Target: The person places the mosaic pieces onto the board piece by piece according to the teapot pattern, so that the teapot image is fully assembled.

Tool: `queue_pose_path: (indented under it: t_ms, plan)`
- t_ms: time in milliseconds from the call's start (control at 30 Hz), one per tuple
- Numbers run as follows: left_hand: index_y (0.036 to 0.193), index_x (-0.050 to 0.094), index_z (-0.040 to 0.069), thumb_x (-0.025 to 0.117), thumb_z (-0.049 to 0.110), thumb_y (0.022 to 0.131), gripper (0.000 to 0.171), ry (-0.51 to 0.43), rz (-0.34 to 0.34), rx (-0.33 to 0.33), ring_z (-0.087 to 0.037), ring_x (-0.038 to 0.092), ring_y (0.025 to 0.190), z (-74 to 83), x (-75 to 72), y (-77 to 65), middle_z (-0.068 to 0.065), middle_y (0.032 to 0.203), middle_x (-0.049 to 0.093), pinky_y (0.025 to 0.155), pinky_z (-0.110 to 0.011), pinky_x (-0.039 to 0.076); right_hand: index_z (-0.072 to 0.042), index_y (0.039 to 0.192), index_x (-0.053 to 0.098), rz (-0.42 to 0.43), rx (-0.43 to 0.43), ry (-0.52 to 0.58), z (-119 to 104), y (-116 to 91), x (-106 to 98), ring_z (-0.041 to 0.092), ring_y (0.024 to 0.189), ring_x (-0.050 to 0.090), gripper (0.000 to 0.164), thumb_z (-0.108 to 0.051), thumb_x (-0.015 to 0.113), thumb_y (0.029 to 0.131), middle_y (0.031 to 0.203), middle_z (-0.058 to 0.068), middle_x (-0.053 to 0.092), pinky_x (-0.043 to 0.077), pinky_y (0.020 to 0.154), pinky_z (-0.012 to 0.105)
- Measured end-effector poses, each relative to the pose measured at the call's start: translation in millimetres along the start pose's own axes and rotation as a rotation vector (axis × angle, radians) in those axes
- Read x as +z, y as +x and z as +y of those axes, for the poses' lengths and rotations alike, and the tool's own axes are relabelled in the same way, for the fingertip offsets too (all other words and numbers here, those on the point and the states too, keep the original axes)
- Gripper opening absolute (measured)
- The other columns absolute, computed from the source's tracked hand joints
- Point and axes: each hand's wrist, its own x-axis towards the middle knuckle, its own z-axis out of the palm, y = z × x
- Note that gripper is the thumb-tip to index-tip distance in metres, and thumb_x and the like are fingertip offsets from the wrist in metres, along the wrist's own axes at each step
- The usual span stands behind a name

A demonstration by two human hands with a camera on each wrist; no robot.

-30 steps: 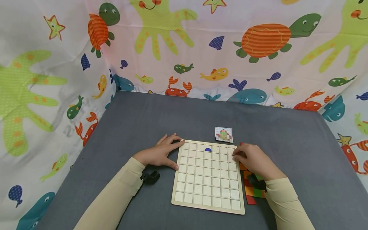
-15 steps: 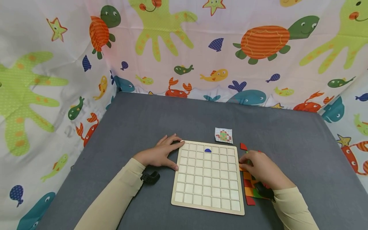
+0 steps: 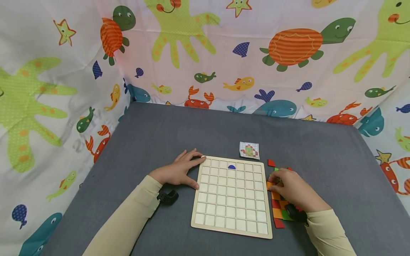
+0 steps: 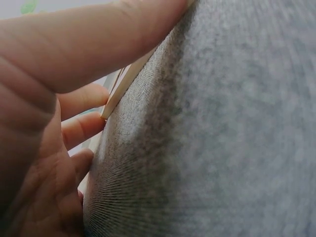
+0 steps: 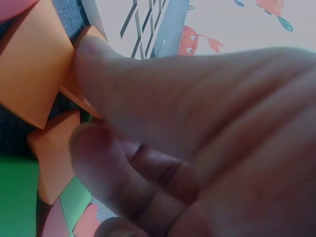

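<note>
A light wooden grid board (image 3: 192,217) lies on the grey table, a dark blue half-round piece (image 3: 231,166) in its top row. My left hand (image 3: 182,172) spreads along the board's left side, thumb and fingertips at the edge; the left wrist view shows fingers (image 4: 84,129) against the wooden rim (image 4: 120,91). Right of the board, my right hand (image 3: 294,188) is over a group of coloured tiles. Its thumb (image 5: 106,61) presses an orange tile (image 5: 74,89), which it pinches; the index fingertip is hidden behind the thumb in the right wrist view.
Red, orange and green tiles (image 3: 277,213) lie loosely along the board's right side, partly under the right hand. A small card (image 3: 249,150) with a coloured grid picture lies behind the board. A cloth (image 3: 205,76) printed with sea animals surrounds the table (image 3: 179,124).
My right hand has moved off the board's right edge, rightward and a little toward me, onto the tiles. The left hand has stayed at the board's left edge.
</note>
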Motion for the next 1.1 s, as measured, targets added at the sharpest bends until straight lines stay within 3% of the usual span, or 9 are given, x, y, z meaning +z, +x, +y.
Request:
queue_pose_path:
  t_ms: [233,433,600,867,1100]
  plan:
    - [0.168,0.027,0.014,0.086,0.048,0.086,0.107,0.010,0.007,0.009,-0.032,0.001,0.164,0.3,-1.3,0.6,-0.010,0.170,0.024,0.131,-0.053,-0.005,-0.010,0.099,0.074,-0.019,0.003,0.046,-5,1,-14,0.013,0.072,0.058,0.009,-0.010,0.080,0.093,0.087,-0.001,0.066,0.052,0.060,0.030]
    - [0.168,0.027,0.014,0.086,0.049,0.085,0.107,0.002,-0.005,-0.004,-0.031,-0.001,0.164,1.2,-1.0,0.2,-0.010,0.170,0.023,0.131,-0.053,-0.005,-0.008,0.110,0.078,0.021,-0.035,0.007,-13,7,-20,0.015,0.073,0.055,0.016,-0.008,0.078,0.095,0.090,0.001,0.064,0.050,0.060,0.029]
    - [0.168,0.028,0.015,0.086,0.048,0.086,0.106,0.000,-0.002,-0.006,-0.030,-0.001,0.164,1.4,-0.6,-0.2,-0.009,0.171,0.022,0.131,-0.053,-0.006,-0.008,0.104,0.075,0.030,-0.046,0.033,-23,15,-16,0.014,0.070,0.056,0.009,-0.008,0.076,0.096,0.089,0.000,0.068,0.050,0.058,0.029]
    - [0.168,0.030,0.015,0.086,0.049,0.086,0.105,0.012,0.004,0.005,-0.032,0.001,0.164,0.8,-0.6,-0.7,-0.009,0.171,0.023,0.131,-0.054,-0.005,-0.008,0.109,0.073,0.027,-0.076,0.088,-46,32,-5,0.012,0.067,0.058,0.011,-0.009,0.073,0.098,0.085,0.000,0.068,0.052,0.056,0.029]
    - [0.168,0.030,0.015,0.087,0.048,0.085,0.106,0.016,0.011,0.007,-0.032,0.001,0.164,1.7,0.2,0.8,-0.008,0.169,0.025,0.131,-0.053,-0.004,-0.010,0.102,0.073,0.023,-0.115,0.111,-58,46,4,0.013,0.070,0.059,0.006,-0.011,0.075,0.097,0.085,-0.002,0.069,0.053,0.063,0.030]
